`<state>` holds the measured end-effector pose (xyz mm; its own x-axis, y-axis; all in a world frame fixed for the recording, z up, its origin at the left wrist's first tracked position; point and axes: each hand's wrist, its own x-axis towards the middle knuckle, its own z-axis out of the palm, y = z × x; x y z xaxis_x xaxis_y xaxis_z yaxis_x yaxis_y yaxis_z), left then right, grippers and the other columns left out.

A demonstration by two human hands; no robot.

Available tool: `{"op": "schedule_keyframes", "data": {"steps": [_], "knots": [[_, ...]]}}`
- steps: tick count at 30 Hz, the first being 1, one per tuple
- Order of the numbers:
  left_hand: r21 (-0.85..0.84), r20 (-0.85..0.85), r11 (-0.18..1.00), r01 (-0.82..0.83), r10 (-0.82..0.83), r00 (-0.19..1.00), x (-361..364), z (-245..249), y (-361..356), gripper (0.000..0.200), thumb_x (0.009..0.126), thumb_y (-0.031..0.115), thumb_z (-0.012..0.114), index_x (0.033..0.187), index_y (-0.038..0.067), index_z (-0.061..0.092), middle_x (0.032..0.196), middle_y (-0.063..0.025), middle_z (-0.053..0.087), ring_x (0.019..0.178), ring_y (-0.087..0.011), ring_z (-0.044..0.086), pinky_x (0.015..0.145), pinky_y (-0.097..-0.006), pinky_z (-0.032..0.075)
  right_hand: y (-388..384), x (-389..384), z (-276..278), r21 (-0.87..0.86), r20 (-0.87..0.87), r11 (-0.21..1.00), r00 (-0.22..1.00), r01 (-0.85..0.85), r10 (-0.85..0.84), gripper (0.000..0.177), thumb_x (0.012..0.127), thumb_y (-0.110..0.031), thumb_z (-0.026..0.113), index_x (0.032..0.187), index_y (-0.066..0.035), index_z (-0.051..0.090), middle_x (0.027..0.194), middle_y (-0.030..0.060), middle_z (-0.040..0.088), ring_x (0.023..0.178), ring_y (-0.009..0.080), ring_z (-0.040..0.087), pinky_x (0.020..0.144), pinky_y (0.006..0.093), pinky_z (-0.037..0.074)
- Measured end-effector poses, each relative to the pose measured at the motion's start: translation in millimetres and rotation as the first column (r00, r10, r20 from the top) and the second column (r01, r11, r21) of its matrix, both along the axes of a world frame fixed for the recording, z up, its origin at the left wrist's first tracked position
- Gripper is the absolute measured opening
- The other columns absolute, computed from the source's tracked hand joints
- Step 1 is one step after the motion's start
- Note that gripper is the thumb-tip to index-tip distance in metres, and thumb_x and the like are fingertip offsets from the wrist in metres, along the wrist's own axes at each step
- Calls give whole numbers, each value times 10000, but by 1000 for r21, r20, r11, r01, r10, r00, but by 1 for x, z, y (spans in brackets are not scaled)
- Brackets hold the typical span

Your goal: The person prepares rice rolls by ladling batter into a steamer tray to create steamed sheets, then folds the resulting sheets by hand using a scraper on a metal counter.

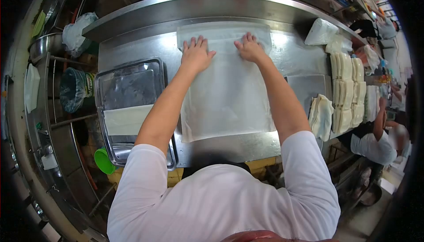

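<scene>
A thin, whitish translucent sheet point(227, 96) lies spread over the steel table. My left hand point(197, 55) rests on its far left part, fingers spread and pointing away from me. On the far right part lies my right hand point(251, 48), also with fingers apart. Neither hand grips anything. Near the far edge the sheet shows a band that looks doubled. To the left, a metal tray point(162, 72) holds a pale folded sheet point(127, 120), partly behind my left forearm.
Stacks of pale folded sheets point(342, 92) and a folded cloth point(321, 116) are at the right. A raised steel ledge point(212, 5) borders the far side. A plastic-wrapped roll point(321, 32) lies far right. Another person point(375, 142) is beyond the right end.
</scene>
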<state>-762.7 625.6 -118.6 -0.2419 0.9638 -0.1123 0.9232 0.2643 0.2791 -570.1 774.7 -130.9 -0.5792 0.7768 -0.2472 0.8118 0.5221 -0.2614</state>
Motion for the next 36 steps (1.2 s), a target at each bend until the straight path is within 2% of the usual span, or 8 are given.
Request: {"op": "schedule_keyframes", "data": {"steps": [6,12,16,19,21,28,30,36], "knots": [[26,21,988,151,-152,988,47,-2,-15,669,995,450,489,1506,28,399,1609,-139,338,1500,-356,271,1210,-605,150,-64,-8,8,-252,-211,959,974,-133,79,726,1051,-530,307,1544,3,301,1648,208,194,1526,388,168,1212,585,158],[57,-204,995,86,-73,976,-44,-4,-75,537,1013,369,480,1453,60,486,1571,-153,397,1454,-346,360,1199,-616,181,-14,130,10,165,218,986,976,-24,-13,671,1052,-490,335,1512,-2,366,1615,214,279,1516,388,202,1211,595,154],[117,-198,993,10,13,980,-73,25,-56,420,1007,379,495,1223,67,675,1451,-170,528,1392,-363,423,1169,-646,197,20,111,59,126,303,992,953,-32,-8,574,1035,-396,428,1427,21,470,1531,238,410,1455,412,321,1172,569,288],[279,-57,957,-78,97,994,-92,4,-21,357,961,305,587,1217,75,680,1409,-178,553,1348,-367,459,1147,-645,237,48,82,42,24,-58,983,982,182,-181,455,971,-242,525,1331,35,546,1407,264,526,1323,427,479,1072,517,435],[297,-115,946,-129,169,979,-87,-12,-8,298,931,259,621,1156,79,697,1395,-161,560,1321,-364,472,1123,-616,284,67,70,6,319,-287,943,958,98,-3,410,900,-116,563,1287,14,593,1263,259,600,1186,405,580,984,471,507],[412,98,880,-236,215,972,-87,-21,-5,108,871,127,678,967,79,688,1297,-132,588,1236,-349,507,1061,-504,374,53,52,8,385,8,922,999,31,-38,237,848,-67,598,1066,-45,691,1029,179,644,992,356,631,910,458,524],[504,189,812,-295,230,955,-82,-7,-14,74,867,109,681,928,68,680,1293,-143,580,1228,-360,506,1053,-497,380,45,63,19,483,-294,865,956,139,11,144,827,-68,619,951,-43,689,991,172,653,958,357,628,848,467,519],[600,272,754,-267,121,955,-37,38,-107,64,823,34,684,870,70,660,1270,-149,559,1212,-381,505,1047,-478,389,-30,131,55,454,-427,874,903,172,44,71,793,-38,639,849,-59,677,898,140,643,895,344,605,787,458,469]]}}
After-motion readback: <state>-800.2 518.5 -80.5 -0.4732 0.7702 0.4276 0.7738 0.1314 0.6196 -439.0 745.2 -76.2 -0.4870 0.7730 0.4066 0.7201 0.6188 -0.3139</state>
